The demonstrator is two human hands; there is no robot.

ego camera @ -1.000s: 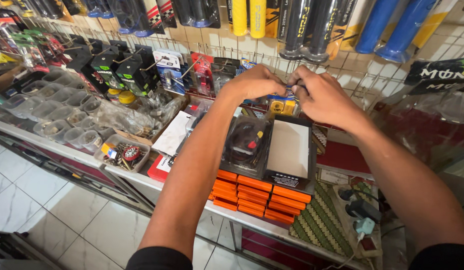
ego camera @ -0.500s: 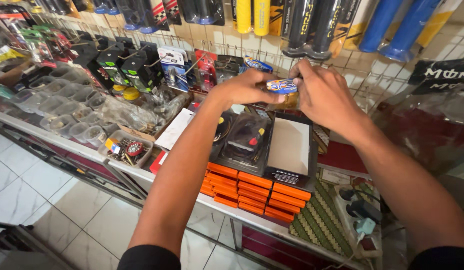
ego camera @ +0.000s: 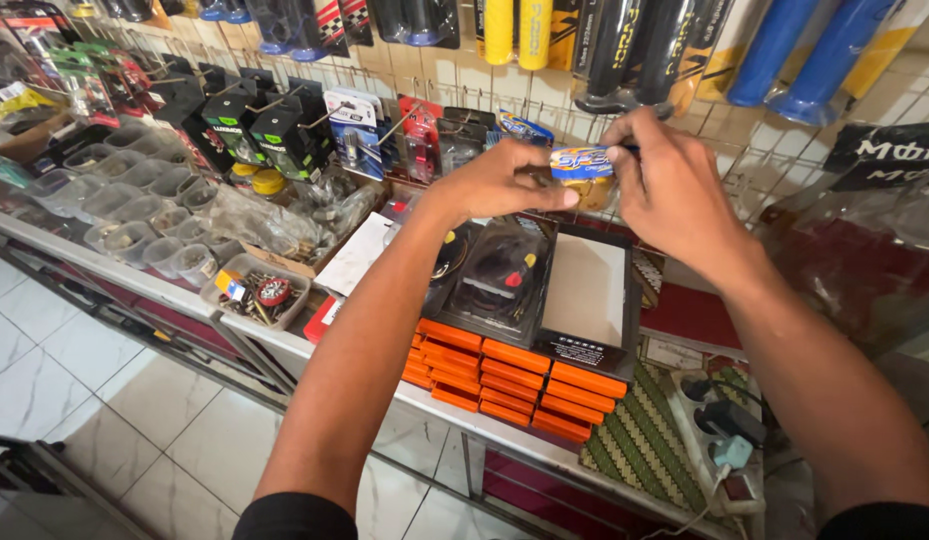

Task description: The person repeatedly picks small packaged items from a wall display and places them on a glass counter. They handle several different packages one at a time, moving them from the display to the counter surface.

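**Holding a small blister pack up at the hook wall**

Pinching is the whole story here: both hands meet on one small packet (ego camera: 581,165) with a blue, orange and white card top, upper centre of the frame, right in front of the wire grid wall (ego camera: 754,150). The left hand (ego camera: 504,185) has its fingers closed on the packet's left edge, and the right hand (ego camera: 669,185) is closed on the right edge and top corner, thumb and fingers curled in.

My guess is that it's very light, thin card with a clear plastic pouch below, so it'll flex and crinkle rather than stay stiff. The plastic part looks slippery, so the card header seems the better place to hold, near the top edge. Can't tell what's inside the pouch, it's mostly hidden behind the fingers.

Around it is pretty crowded. Directly below, centre frame, sits an open black box (ego camera: 544,285) with a white panel, resting on a stack of orange boxes (ego camera: 514,375). Hanging black and yellow grips (ego camera: 514,30) and blue grips (ego camera: 804,50) run along the top. Left side has clear plastic tubs (ego camera: 134,200) and a small tray of bits (ego camera: 254,290). Lower right has a power strip (ego camera: 724,440) on a woven mat. The neighbouring hung packets (ego camera: 354,125) and hooks crowd in close on the left.
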